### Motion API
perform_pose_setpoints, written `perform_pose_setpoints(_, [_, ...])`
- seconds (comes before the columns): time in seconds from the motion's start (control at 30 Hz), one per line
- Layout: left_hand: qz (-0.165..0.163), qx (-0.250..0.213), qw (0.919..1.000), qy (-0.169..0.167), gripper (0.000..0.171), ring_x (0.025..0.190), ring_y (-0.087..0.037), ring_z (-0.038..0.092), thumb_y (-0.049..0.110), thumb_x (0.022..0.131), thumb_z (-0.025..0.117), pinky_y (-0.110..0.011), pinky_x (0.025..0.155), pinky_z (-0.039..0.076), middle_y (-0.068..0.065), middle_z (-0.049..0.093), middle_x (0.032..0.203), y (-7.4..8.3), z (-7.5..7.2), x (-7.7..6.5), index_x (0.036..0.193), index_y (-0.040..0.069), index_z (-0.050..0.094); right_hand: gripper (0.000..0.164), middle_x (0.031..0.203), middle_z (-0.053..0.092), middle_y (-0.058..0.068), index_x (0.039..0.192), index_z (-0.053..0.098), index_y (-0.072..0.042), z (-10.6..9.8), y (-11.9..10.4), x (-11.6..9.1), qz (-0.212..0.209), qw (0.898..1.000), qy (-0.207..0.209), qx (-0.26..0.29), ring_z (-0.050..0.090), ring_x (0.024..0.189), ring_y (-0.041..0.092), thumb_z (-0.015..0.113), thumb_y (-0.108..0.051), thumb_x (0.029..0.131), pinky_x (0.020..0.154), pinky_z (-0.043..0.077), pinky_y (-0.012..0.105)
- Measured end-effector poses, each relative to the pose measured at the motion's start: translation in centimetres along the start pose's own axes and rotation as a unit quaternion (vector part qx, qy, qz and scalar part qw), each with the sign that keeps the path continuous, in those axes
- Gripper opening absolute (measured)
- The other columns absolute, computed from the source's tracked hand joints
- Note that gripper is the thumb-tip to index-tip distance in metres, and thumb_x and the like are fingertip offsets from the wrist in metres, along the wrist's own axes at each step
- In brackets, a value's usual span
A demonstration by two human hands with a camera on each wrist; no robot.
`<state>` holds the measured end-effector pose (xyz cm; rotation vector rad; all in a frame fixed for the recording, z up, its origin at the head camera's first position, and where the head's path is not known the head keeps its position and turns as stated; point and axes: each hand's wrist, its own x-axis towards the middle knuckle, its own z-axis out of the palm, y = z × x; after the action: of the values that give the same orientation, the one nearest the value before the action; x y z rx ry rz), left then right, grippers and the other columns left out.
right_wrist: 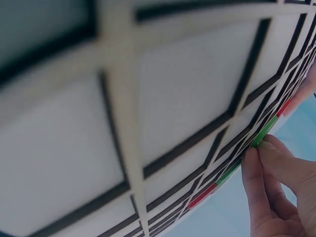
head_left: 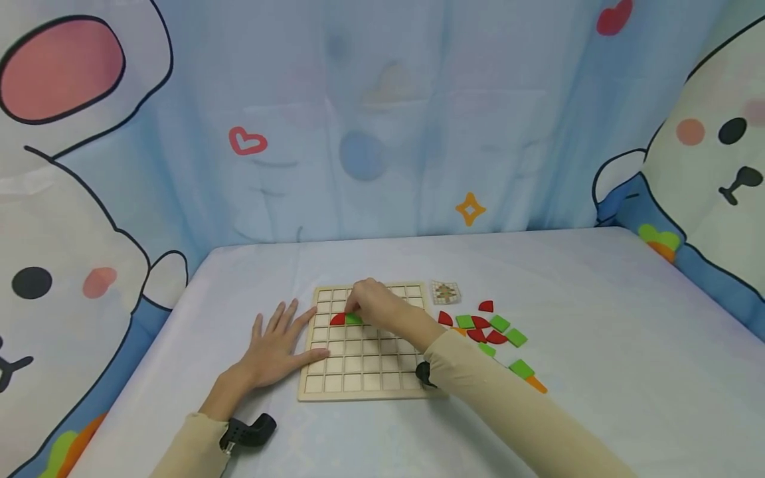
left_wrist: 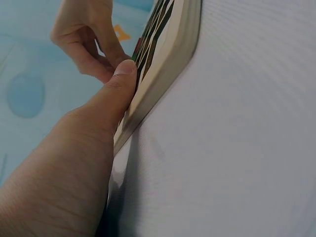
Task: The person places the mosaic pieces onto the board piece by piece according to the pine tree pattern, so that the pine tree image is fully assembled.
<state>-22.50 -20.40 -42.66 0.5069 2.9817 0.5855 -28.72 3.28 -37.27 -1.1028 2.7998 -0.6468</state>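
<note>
My right hand (head_left: 378, 307) bends over the upper part of a wooden grid board (head_left: 352, 383), thumb and fingertips pinching a green tile (right_wrist: 267, 129). Left of that tile lies a red quarter-round tile (head_left: 337, 319) in its own cell. Below the right fingers (right_wrist: 253, 173), in the right wrist view, another green tile (right_wrist: 228, 171) and a red tile (right_wrist: 202, 196) continue the row. My left hand (head_left: 270, 355) lies with fingers spread at the board's left side, its thumb (left_wrist: 125, 69) over the edge.
Loose red, green and orange tiles (head_left: 517, 337) are scattered right of the board, partly behind the right sleeve. A small square pattern card (head_left: 445, 292) lies beyond the board's upper right corner. White cloth (head_left: 627, 345) covers the table; a printed curtain (head_left: 382, 166) hangs behind.
</note>
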Motion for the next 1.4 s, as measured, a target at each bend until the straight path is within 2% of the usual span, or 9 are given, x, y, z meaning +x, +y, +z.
perform_pose_setpoints(0.27, [-0.001, -0.002, 1.0000, 0.003, 0.092, 0.160, -0.043, 0.002, 0.067, 0.095, 0.059, -0.073, 0.120, -0.007, -0.021, 0.012, 0.174, 0.0, 0.1, -0.1, 0.167, 0.018, 0.029, 0.018, 0.104, 0.079, 0.014, 0.100, 0.082, 0.002, 0.2, 0.2, -0.5, -0.003, 1.000, 0.010, 0.008, 0.074, 0.104, 0.027, 0.070, 0.012, 0.093, 0.088, 0.060, 0.033])
perform_pose_setpoints(0.57, [-0.004, 0.005, 0.9999, 0.009, 0.093, 0.160, -0.045, 0.004, 0.067, 0.095, 0.059, -0.074, 0.119, -0.005, -0.022, 0.014, 0.173, -0.4, 0.1, -0.2, 0.167, 0.017, 0.029, 0.018, 0.111, 0.076, 0.013, 0.112, 0.078, 0.003, -2.5, 0.4, -3.2, -0.018, 0.997, -0.056, 0.044, 0.073, 0.103, 0.023, 0.066, 0.003, 0.099, 0.089, 0.058, 0.029])
perform_pose_setpoints(0.7, [-0.004, 0.003, 0.9999, 0.009, 0.094, 0.160, -0.045, 0.003, 0.068, 0.094, 0.059, -0.074, 0.119, -0.005, -0.023, 0.014, 0.173, -0.6, 0.2, -0.3, 0.167, 0.016, 0.030, 0.017, 0.111, 0.075, 0.009, 0.112, 0.078, 0.001, -3.5, 1.0, -5.9, -0.020, 0.996, -0.060, 0.057, 0.072, 0.101, 0.018, 0.067, 0.000, 0.099, 0.091, 0.057, 0.029])
perform_pose_setpoints(0.9, [-0.004, 0.009, 0.9998, 0.015, 0.093, 0.160, -0.045, 0.005, 0.068, 0.094, 0.059, -0.074, 0.119, -0.005, -0.023, 0.014, 0.173, -0.7, 0.0, -0.6, 0.167, 0.016, 0.030, 0.015, 0.107, 0.071, 0.000, 0.111, 0.078, -0.006, -4.8, 1.6, -11.4, -0.010, 0.997, -0.050, 0.060, 0.066, 0.094, 0.011, 0.073, -0.004, 0.097, 0.087, 0.058, 0.031])
perform_pose_setpoints(1.03, [0.001, 0.000, 0.9999, 0.012, 0.093, 0.160, -0.045, 0.004, 0.067, 0.094, 0.060, -0.074, 0.119, -0.006, -0.023, 0.014, 0.173, -0.5, 0.0, -0.5, 0.167, 0.016, 0.030, 0.014, 0.106, 0.069, -0.005, 0.109, 0.078, -0.010, -5.3, 2.1, -15.0, 0.014, 0.996, -0.056, 0.061, 0.064, 0.093, 0.010, 0.077, -0.009, 0.095, 0.085, 0.059, 0.032])
perform_pose_setpoints(1.13, [0.003, -0.005, 0.9999, 0.008, 0.093, 0.159, -0.046, 0.004, 0.067, 0.095, 0.060, -0.074, 0.119, -0.006, -0.023, 0.013, 0.173, -0.4, 0.2, -0.4, 0.167, 0.016, 0.030, 0.016, 0.104, 0.067, -0.008, 0.107, 0.078, -0.014, -5.5, 2.6, -17.1, 0.047, 0.995, -0.066, 0.063, 0.062, 0.091, 0.010, 0.081, -0.012, 0.092, 0.081, 0.058, 0.029])
perform_pose_setpoints(1.27, [0.000, 0.001, 0.9999, 0.011, 0.093, 0.159, -0.045, 0.004, 0.066, 0.095, 0.060, -0.073, 0.120, -0.006, -0.022, 0.013, 0.173, -0.4, 0.4, -0.3, 0.167, 0.017, 0.030, 0.020, 0.099, 0.064, -0.010, 0.103, 0.078, -0.018, -5.3, 3.5, -19.3, 0.080, 0.992, -0.069, 0.062, 0.058, 0.088, 0.010, 0.087, -0.015, 0.086, 0.077, 0.056, 0.026])
perform_pose_setpoints(1.4, [0.005, 0.004, 0.9999, 0.013, 0.092, 0.160, -0.045, 0.004, 0.067, 0.095, 0.060, -0.073, 0.120, -0.006, -0.022, 0.013, 0.173, -0.4, 0.4, 0.0, 0.167, 0.018, 0.029, 0.023, 0.098, 0.062, -0.011, 0.100, 0.078, -0.020, -5.0, 4.6, -21.1, 0.092, 0.992, -0.059, 0.065, 0.056, 0.086, 0.007, 0.089, -0.011, 0.083, 0.076, 0.055, 0.025])
